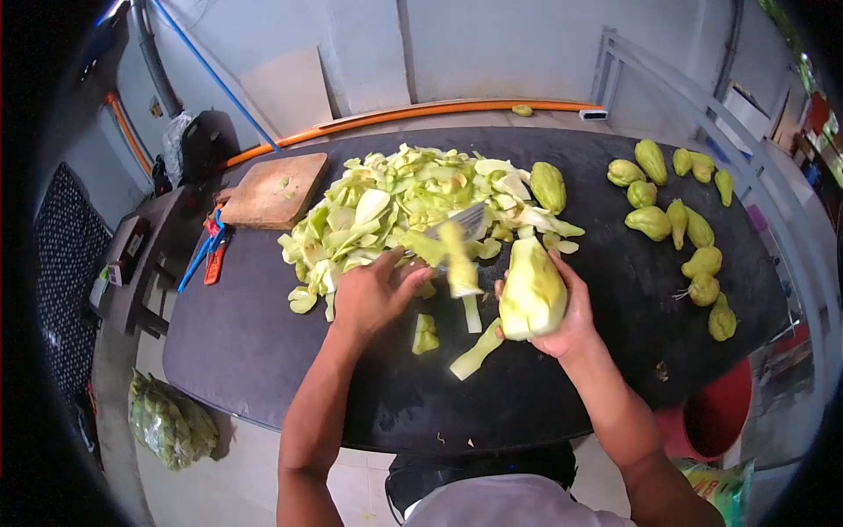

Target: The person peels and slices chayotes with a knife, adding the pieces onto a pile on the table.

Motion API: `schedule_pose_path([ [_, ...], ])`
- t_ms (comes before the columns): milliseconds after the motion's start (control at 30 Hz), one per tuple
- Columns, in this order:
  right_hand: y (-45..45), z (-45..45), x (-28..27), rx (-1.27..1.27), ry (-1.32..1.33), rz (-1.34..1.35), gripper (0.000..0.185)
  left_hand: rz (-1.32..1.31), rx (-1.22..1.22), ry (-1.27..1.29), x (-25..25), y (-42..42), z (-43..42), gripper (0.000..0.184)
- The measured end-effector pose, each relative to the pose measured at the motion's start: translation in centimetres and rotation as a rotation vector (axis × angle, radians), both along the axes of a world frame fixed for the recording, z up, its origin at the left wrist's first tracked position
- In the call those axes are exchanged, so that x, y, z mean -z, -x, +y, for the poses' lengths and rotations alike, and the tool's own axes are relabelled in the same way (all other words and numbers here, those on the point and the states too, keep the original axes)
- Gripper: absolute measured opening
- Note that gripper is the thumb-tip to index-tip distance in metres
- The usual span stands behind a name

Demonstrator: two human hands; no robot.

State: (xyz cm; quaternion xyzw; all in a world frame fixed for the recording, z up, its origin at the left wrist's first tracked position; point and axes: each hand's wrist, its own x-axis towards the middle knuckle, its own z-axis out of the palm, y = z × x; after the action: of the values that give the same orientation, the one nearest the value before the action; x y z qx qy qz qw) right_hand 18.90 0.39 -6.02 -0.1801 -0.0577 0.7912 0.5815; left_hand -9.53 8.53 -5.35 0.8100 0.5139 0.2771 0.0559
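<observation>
My right hand (571, 307) grips a peeled chayote (531, 290), pale green and upright, with the fingers wrapped round its side. My left hand (378, 294) is at the near edge of a large heap of chayote peelings (378, 206). Its thumb is stretched apart from the fingers, whose tips are partly lost among the peels. Just right of it a yellow-green piece (460, 263) is smeared by motion. Behind that a metal blade (465, 220) shows; its handle cannot be made out. Loose peel strips (477, 353) and a small chunk (425, 335) lie between my hands.
An unpeeled chayote (548, 187) lies beside the heap, and several more (650, 222) are spread over the dark table's (255, 351) right side. At the left are a wooden cutting board (274, 189) and blue and orange-red tools (213, 250). A red bucket (720, 408) stands below right.
</observation>
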Motion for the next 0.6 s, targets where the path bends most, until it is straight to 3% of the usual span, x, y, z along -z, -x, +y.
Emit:
schedule_pose_path([
  [67,0.0,0.3,0.0,0.067,0.096,-0.033,0.046,-0.040,-0.013,0.031,-0.3,-0.8,-0.7,0.066],
  [167,-0.2,0.9,2.0,0.203,0.031,-0.092,0.048,-0.150,0.121,0.085,-1.1,-2.3,-2.9,0.067],
  [200,0.0,0.8,1.8,0.234,0.011,-0.105,0.049,-0.247,0.213,0.027,-0.2,-2.9,-3.5,0.068],
  [300,0.7,0.7,1.7,0.366,0.016,-0.119,0.059,-0.111,0.441,-0.219,-1.4,-4.5,-5.5,0.078],
  [333,0.2,0.2,1.8,0.206,-0.148,-0.016,0.063,-0.078,0.493,-0.271,-1.4,-4.9,-6.1,0.082],
  [433,0.4,-0.5,0.6,0.188,-0.059,-0.098,0.066,-0.052,0.592,-0.338,-1.8,-6.0,-7.4,0.090],
  [600,0.3,-0.6,0.9,0.192,-0.217,-0.087,0.066,-0.034,0.621,-0.409,-2.0,-6.5,-7.8,0.092],
])
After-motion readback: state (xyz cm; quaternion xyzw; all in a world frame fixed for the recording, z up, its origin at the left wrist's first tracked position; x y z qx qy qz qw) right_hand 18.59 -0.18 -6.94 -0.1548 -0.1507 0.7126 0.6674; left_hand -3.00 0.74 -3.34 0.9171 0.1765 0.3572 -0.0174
